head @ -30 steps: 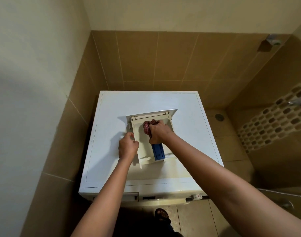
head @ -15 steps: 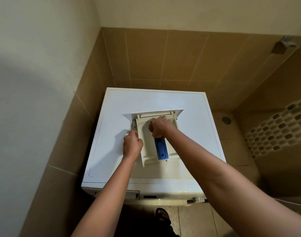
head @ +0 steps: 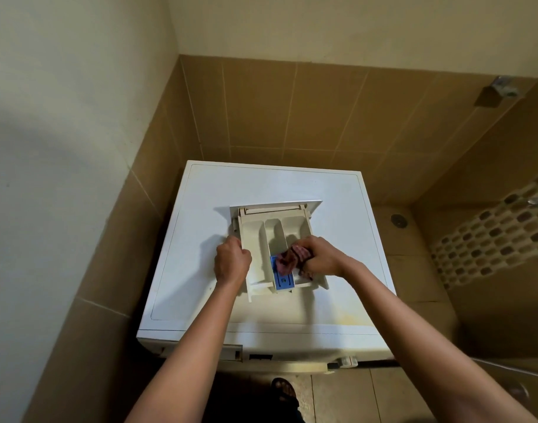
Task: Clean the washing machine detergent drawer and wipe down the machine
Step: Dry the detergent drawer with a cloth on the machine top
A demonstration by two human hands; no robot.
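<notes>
A tan-tiled corner with cream paint above closes in a white washing machine, and the detergent drawer lies pulled out on its flat lid, front panel turned to the back wall. The left hand curls round the drawer's left side wall and pins it down. The right hand is fisted on a bunched reddish-brown cloth, pressed into the near end of the compartments, just over the blue softener insert. The step appears to be scrubbing out the compartments. To do it well, the left grip should brace against each stroke so the light plastic does not skate on the smooth lid. A fold of cloth, pushed in by a fingertip, would best reach the corners beside the dividers and round the blue insert, where residue tends to cake. Short strokes towards the open end should lift grime out, not pack it in. No brand or label can be read: the marks on the blue insert are too small, and the machine's front panel is seen too steeply.
</notes>
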